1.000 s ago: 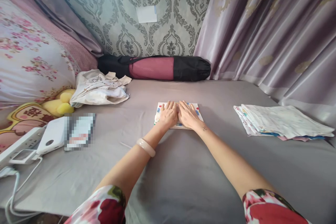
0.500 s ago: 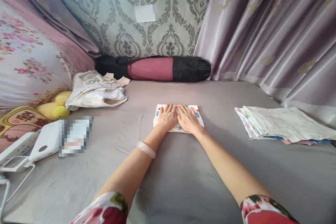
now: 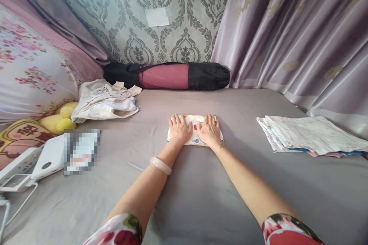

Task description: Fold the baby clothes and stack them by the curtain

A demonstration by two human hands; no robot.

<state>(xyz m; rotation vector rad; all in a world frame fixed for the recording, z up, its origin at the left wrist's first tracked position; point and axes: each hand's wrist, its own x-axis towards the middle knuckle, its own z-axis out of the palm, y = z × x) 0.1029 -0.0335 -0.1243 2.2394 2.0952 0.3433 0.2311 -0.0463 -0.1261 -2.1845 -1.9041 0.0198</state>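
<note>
A folded white cloth point(image 3: 195, 136) with coloured prints lies flat on the grey sheet point(image 3: 198, 191). On its left part rests my left hand point(image 3: 180, 129), palm down, fingers stretched out. My right hand point(image 3: 209, 129) presses flat on the right part, its fingers also extended. A strip of the cloth with a red spot shows between the two hands. The parts under my palms are hidden.
To the right lies a stack of folded cloths point(image 3: 310, 134). A crumpled white cloth point(image 3: 106, 101) sits back left, near a black and pink rolled bag point(image 3: 163, 76) along the wall. A power strip point(image 3: 21, 162) and white device point(image 3: 50, 157) stand at left.
My hands have slid apart, the left one to the left and the right one to the right, uncovering the middle of the folded cloth.
</note>
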